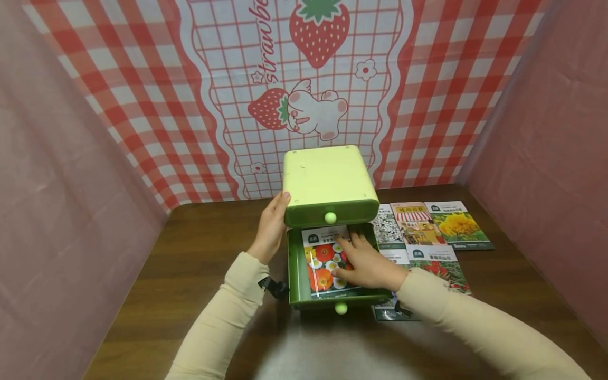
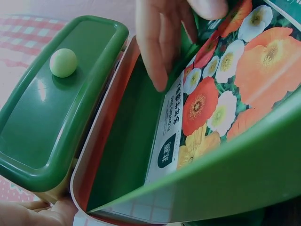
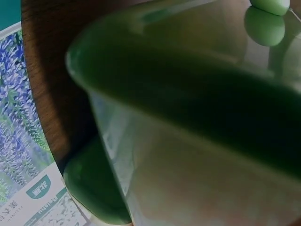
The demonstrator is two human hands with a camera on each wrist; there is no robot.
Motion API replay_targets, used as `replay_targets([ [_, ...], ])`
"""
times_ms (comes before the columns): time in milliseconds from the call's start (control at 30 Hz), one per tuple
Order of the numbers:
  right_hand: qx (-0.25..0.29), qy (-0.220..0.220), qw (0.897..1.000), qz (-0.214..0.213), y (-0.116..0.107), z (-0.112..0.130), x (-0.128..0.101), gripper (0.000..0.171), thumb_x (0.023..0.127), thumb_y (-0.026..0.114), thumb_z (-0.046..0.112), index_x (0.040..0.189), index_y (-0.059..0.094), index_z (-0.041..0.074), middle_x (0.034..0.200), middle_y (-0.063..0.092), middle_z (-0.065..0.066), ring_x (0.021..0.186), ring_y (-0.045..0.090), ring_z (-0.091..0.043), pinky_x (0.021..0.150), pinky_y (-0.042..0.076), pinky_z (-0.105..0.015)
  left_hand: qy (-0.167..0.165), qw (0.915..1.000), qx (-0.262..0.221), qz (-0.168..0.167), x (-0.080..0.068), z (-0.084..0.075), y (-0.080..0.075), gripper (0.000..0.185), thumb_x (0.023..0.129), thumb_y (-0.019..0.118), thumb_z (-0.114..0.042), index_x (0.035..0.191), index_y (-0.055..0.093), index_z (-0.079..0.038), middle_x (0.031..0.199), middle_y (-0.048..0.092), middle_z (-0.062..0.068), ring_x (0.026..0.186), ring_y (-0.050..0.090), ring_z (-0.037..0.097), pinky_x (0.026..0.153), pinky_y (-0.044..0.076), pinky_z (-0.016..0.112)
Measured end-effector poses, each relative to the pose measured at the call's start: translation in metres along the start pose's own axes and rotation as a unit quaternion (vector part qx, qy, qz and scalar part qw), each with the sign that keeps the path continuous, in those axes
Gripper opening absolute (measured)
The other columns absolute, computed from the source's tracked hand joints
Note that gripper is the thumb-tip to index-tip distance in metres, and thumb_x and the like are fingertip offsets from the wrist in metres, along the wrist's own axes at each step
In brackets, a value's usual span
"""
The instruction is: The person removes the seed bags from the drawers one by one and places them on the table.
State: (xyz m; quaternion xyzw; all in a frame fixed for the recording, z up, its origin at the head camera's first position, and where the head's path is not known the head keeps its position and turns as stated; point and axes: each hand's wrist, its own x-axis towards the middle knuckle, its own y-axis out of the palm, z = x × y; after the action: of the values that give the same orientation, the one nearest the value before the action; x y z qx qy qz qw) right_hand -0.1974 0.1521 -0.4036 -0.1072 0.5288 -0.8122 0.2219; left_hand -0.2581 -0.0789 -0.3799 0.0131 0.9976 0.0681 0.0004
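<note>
A small two-drawer box (image 1: 328, 177) has a pale yellow shell and green drawer fronts with round knobs. Its lower drawer (image 1: 296, 264) is pulled out; the upper drawer (image 2: 42, 122) is closed. Inside the lower one lies a seed packet (image 1: 321, 269) printed with red, orange and white flowers. My left hand (image 1: 268, 228) rests against the left side of the box, partly hidden by it. Over the packet's right part, my right hand (image 1: 369, 264) reaches into the drawer with spread, fairly straight fingers; whether they touch the packet I cannot tell.
Right of the box, several seed packets lie overlapping, among them a yellow-flower packet (image 1: 458, 224), a red-flower packet (image 1: 439, 268) and a lavender packet (image 3: 19, 117). The wooden table (image 1: 199, 264) meets a checked strawberry cloth (image 1: 190, 132) behind and pink curtains at both sides.
</note>
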Motion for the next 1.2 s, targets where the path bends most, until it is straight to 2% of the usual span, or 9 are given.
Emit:
replay_targets([
  [67,-0.01,0.008,1.0,0.013,0.0019,0.0006,0.0007,0.085,0.09,0.067,0.045,0.154,0.028,0.004,0.155,0.009,-0.04,0.142,0.011,-0.06,0.113,0.026,-0.067,0.002,1.0,-0.001,0.0,0.0002,0.0004,0.0,0.065,0.102,0.047,-0.046,0.154,0.031,-0.012,0.158,0.035,0.006,0.136,0.046,0.022,0.114,0.039,0.039],
  [167,-0.03,0.019,0.999,0.021,0.0046,0.0022,0.0014,0.089,0.088,0.069,0.047,0.155,0.026,0.006,0.155,0.006,-0.04,0.141,0.008,-0.061,0.114,0.024,-0.067,0.005,1.0,-0.002,0.001,0.001,0.0013,0.0001,0.065,0.102,0.048,-0.045,0.154,0.031,-0.012,0.158,0.034,0.006,0.137,0.044,0.023,0.115,0.038,0.039],
  [333,-0.055,0.026,0.998,0.025,0.0075,0.005,0.0001,0.091,0.086,0.071,0.049,0.154,0.029,0.007,0.153,0.01,-0.043,0.141,0.01,-0.061,0.116,0.022,-0.065,0.005,1.0,-0.002,0.0,0.0004,0.0019,0.0001,0.065,0.102,0.047,-0.046,0.155,0.03,-0.011,0.159,0.033,0.006,0.14,0.041,0.022,0.115,0.037,0.039],
  [467,-0.059,0.011,0.998,0.017,0.0082,0.0046,-0.0014,0.09,0.085,0.073,0.048,0.153,0.032,0.007,0.152,0.015,-0.043,0.141,0.016,-0.06,0.117,0.022,-0.064,0.006,1.0,-0.006,0.003,-0.0001,0.0014,0.0002,0.064,0.102,0.047,-0.046,0.154,0.032,-0.012,0.157,0.036,0.006,0.136,0.045,0.023,0.114,0.039,0.04],
  [600,-0.03,-0.004,0.999,0.017,0.0087,0.0022,-0.0017,0.088,0.085,0.074,0.044,0.153,0.032,0.006,0.154,0.017,-0.039,0.143,0.017,-0.055,0.117,0.023,-0.062,0.007,0.9999,-0.01,0.003,0.0003,0.0007,0.0004,0.064,0.101,0.048,-0.046,0.154,0.033,-0.012,0.156,0.038,0.006,0.133,0.048,0.023,0.113,0.041,0.04],
  [733,0.006,-0.011,1.0,0.022,0.0099,-0.0005,-0.0007,0.086,0.086,0.073,0.04,0.153,0.032,0.006,0.157,0.015,-0.035,0.146,0.014,-0.051,0.116,0.024,-0.063,0.005,1.0,-0.003,0.002,0.0002,0.0008,0.0003,0.066,0.101,0.048,-0.047,0.154,0.03,-0.012,0.158,0.034,0.006,0.137,0.044,0.021,0.114,0.039,0.038],
  [967,0.045,-0.04,0.998,0.019,0.0106,-0.0003,0.0014,0.085,0.087,0.072,0.036,0.152,0.031,0.001,0.156,0.017,-0.036,0.146,0.014,-0.052,0.116,0.022,-0.065,0.004,1.0,-0.005,0.005,0.0006,0.0017,-0.0003,0.065,0.101,0.048,-0.046,0.155,0.03,-0.013,0.159,0.032,0.004,0.141,0.039,0.02,0.116,0.036,0.039],
  [1200,0.091,-0.03,0.995,0.018,0.0083,0.0022,0.0043,0.083,0.09,0.068,0.035,0.153,0.027,-0.001,0.157,0.02,-0.032,0.146,0.016,-0.05,0.117,0.021,-0.064,0.01,0.9999,-0.004,0.013,0.0005,0.0019,-0.0009,0.066,0.102,0.047,-0.047,0.155,0.029,-0.011,0.16,0.03,0.005,0.143,0.036,0.021,0.117,0.034,0.041],
])
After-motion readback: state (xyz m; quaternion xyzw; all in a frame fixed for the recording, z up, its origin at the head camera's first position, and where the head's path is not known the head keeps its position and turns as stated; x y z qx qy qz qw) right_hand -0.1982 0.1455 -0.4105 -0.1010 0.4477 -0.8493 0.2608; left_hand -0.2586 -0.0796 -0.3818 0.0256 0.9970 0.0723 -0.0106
